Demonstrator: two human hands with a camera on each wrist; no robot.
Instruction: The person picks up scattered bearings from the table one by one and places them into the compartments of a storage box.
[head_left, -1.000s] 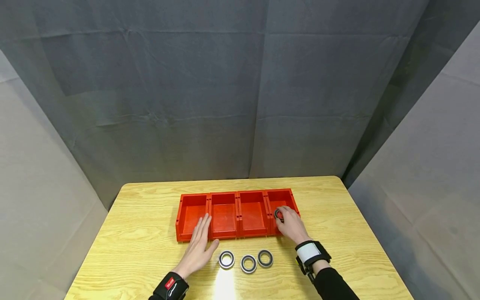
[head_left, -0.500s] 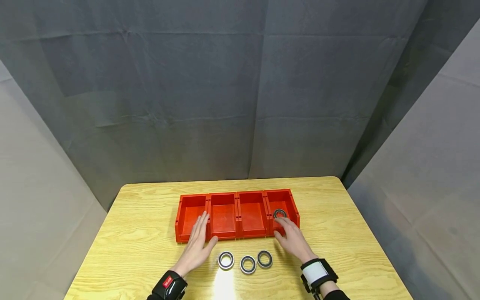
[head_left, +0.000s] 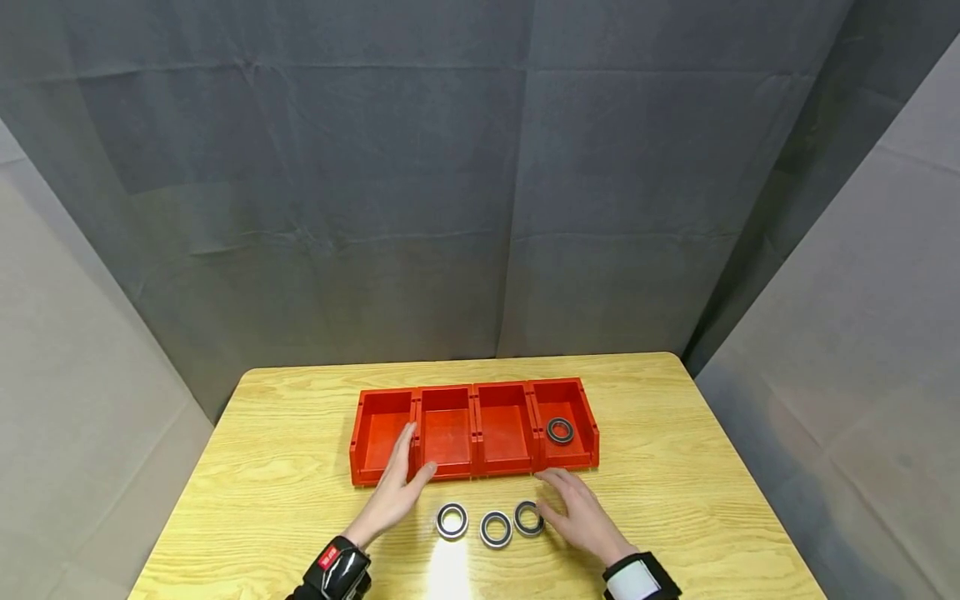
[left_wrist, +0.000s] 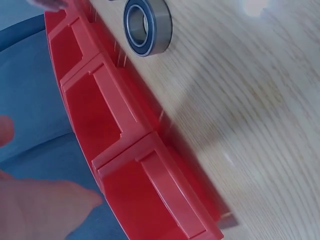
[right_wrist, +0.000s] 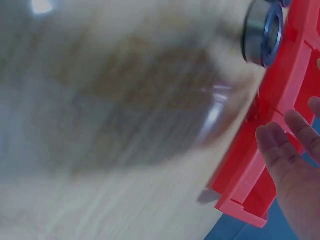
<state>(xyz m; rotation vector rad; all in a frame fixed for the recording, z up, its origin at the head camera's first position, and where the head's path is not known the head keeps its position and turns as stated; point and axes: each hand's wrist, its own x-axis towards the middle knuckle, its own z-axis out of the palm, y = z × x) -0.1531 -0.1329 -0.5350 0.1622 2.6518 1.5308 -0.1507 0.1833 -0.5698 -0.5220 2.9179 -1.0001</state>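
My right hand (head_left: 581,517), fingers spread and holding nothing, hovers at the front of the red bin row (head_left: 508,475), its thumb overlapping the rightmost loose bearing (head_left: 528,530) in the head view. Two more ball bearings lie to the left of that one: a middle bearing (head_left: 496,542) and a left bearing (head_left: 452,533). Inside the far-right compartment lies another bearing (head_left: 559,441), flat on the floor of the bin. My left hand (head_left: 390,500), fingers extended, is at the front of the two left compartments and grips nothing. A bearing (left_wrist: 159,30) also shows in the left wrist view.
The bins stand on a light wood-grain table (head_left: 300,467) with rounded far corners. Behind it hangs a dark grey cloth (head_left: 375,208), and pale panels (head_left: 862,375) flank both sides.
My right hand has let go of the bearing in the far-right compartment and drawn back toward the loose bearings in front. The left hand has stayed nearly in place, turning slightly.
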